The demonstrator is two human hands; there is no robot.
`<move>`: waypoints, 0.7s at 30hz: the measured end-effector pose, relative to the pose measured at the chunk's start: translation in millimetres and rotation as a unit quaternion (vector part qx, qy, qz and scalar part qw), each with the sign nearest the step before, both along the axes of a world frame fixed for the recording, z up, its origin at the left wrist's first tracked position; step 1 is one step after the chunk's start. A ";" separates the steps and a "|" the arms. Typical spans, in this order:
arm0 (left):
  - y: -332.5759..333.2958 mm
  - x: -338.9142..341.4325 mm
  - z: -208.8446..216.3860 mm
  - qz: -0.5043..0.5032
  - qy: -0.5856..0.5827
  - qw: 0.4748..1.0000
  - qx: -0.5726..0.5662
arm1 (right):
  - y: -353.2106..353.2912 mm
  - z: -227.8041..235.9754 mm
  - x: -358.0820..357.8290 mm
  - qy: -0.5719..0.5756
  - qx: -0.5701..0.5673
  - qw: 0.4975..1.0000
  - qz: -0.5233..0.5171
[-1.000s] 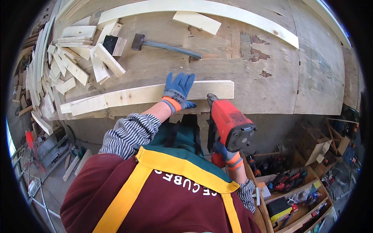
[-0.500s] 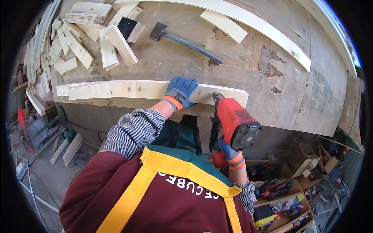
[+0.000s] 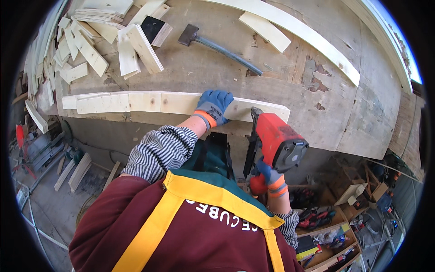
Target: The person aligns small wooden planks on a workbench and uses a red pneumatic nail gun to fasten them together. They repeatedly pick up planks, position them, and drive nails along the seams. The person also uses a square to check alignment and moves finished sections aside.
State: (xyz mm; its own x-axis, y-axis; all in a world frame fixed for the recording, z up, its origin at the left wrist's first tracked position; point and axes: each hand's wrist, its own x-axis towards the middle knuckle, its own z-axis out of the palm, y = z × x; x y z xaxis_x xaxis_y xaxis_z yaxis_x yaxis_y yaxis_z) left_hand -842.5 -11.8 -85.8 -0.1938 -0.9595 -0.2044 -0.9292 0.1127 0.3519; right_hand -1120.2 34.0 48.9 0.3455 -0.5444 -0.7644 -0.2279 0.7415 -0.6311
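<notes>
A long built-up wooden strip [image 3: 176,103], made of pale boards set face to face, lies along the near edge of the workbench. My left hand [image 3: 214,108], in a blue-grey glove with an orange cuff, is wrapped over the strip right of its middle. In my right hand [image 3: 269,174], gloved the same way, is the handle of a red and black nail gun [image 3: 280,141]. The gun's nose meets the strip near its right end; whether it presses on the wood I cannot tell. The tool's body hides part of my right fingers.
A hammer [image 3: 219,51] lies beyond the strip. Loose boards [image 3: 90,52] are heaped at the far left, and a long curved board [image 3: 308,41] crosses the far side. Worn plywood tops the workbench [image 3: 349,118]. Below right stands a wooden tool box [image 3: 333,260].
The nail gun has shifted slightly to the right with my right hand. My left hand keeps its grip on the strip; the whole view has tilted a little.
</notes>
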 end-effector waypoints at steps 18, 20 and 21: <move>-1.7 7.8 20.5 -0.051 -0.077 0.989 0.115 | 61.0 -6.5 14.2 0.038 -0.117 0.992 0.040; 0.2 20.6 39.2 -0.055 -0.108 0.979 0.162 | 63.5 -10.2 18.3 0.037 -0.103 0.993 0.049; 11.3 36.8 39.7 -0.053 -0.123 0.982 0.136 | 64.9 -12.2 20.9 0.036 -0.095 0.993 0.052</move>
